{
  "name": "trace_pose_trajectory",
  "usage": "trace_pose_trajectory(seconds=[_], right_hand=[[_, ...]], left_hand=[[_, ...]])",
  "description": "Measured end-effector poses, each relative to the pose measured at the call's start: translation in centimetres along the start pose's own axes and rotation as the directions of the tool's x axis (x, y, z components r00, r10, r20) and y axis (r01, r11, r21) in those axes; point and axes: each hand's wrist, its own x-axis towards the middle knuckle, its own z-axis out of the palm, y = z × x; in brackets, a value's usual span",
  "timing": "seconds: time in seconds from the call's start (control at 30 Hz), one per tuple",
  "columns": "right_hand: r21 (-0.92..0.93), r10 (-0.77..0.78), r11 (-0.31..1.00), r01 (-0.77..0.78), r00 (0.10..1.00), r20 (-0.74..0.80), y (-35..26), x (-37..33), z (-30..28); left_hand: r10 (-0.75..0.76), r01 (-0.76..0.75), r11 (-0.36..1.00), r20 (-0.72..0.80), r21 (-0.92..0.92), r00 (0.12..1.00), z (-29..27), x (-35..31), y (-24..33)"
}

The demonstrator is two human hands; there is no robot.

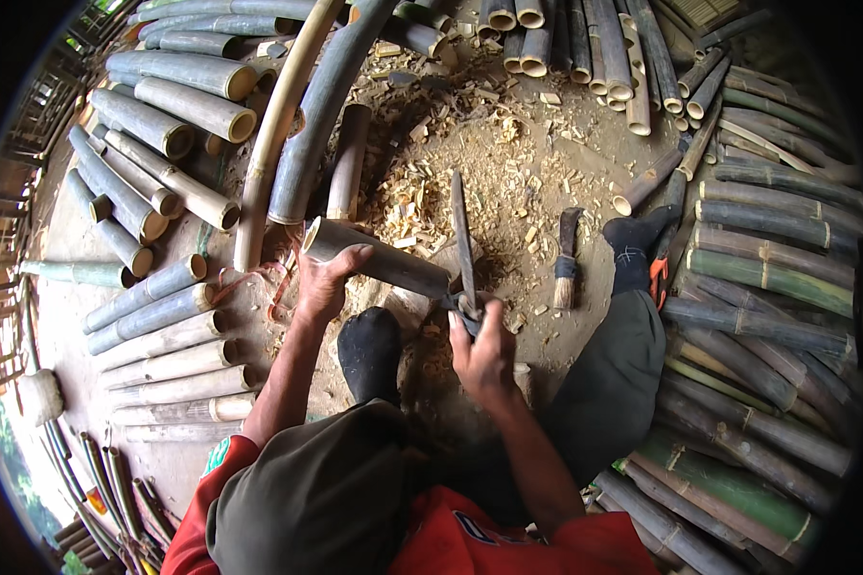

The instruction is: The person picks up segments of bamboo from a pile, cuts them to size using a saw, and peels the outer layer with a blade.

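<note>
My left hand grips a short, dark bamboo tube near its open end, with the thumb along its side. The tube lies slantwise in front of me, its far end close to my right hand. My right hand is wrapped around the handle of a long-bladed knife. The blade points away from me, just beyond the tube's right end. Whether blade and tube touch I cannot tell. Under the tube is a pale block, partly hidden.
A second, curved knife lies on the floor to the right. Wood chips cover the ground ahead. Bamboo tubes lie in rows at left, more bamboo poles at right. An orange-handled tool rests beside my right foot.
</note>
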Motion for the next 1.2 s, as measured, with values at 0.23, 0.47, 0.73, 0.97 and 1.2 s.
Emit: trace_pose_trajectory(seconds=[0.23,0.47,0.73,0.97,1.2], right_hand=[[-0.177,0.163,0.976,-0.13,0.968,0.191,1.2,1.1,-0.6],[-0.294,0.334,0.917,-0.269,0.921,0.199,6.7,-0.1,3.0],[0.058,-0.058,0.997,0.057,0.998,0.001,-0.3,1.2,-0.3],[-0.23,0.21,0.96,-0.16,0.954,0.213,4.2,1.9,1.0],[0.012,0.169,0.985,-0.172,0.979,0.118,3.8,-0.2,1.6]], left_hand=[[-0.041,0.028,0.982,0.066,0.188,0.997,-0.8,-0.5,1.0],[-0.123,0.098,0.982,0.147,0.163,0.981,-1.9,-0.2,0.3],[0.016,-0.017,1.0,-0.197,-0.002,0.98,0.2,-0.7,-0.7],[0.026,-0.028,0.995,0.032,0.091,0.999,0.0,0.2,0.8],[-0.061,0.032,0.982,0.15,0.187,0.987,-0.8,-0.2,1.4]])
